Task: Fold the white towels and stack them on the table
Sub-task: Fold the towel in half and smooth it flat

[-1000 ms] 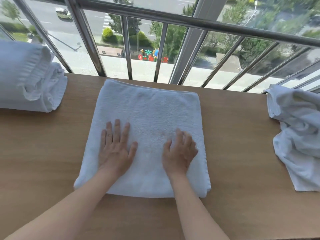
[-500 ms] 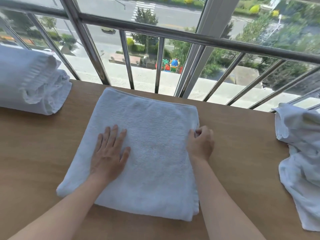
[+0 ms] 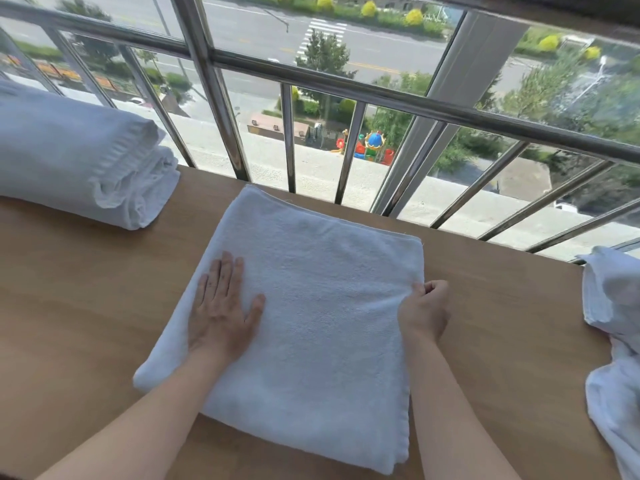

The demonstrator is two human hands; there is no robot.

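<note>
Desk [image 3: 69, 306]: pale brown wood-grain top, runs the full width of the view, far edge set against the window.
Window: steel railing [image 3: 346, 88] with upright and slanted bars behind the desk; beyond the glass and well below, a road with a crossing, trees and a coloured playground; daylight.
Folded towel [image 3: 329, 341]: white terry, flat on the middle of the desk, roughly square, turned a little askew to the desk edge; far edge near the railing.
Towel stack [image 3: 69, 157]: white, folded, on the desk at far left, apart from the middle towel.
Loose towels [image 3: 613, 341]: white, crumpled, at the desk's right edge, partly out of view.
Left hand [image 3: 221, 313]: flat, fingers straight, palm pressing on the folded towel's left part.
Right hand [image 3: 424, 313]: fingers curled, pinching the folded towel's right edge.
</note>
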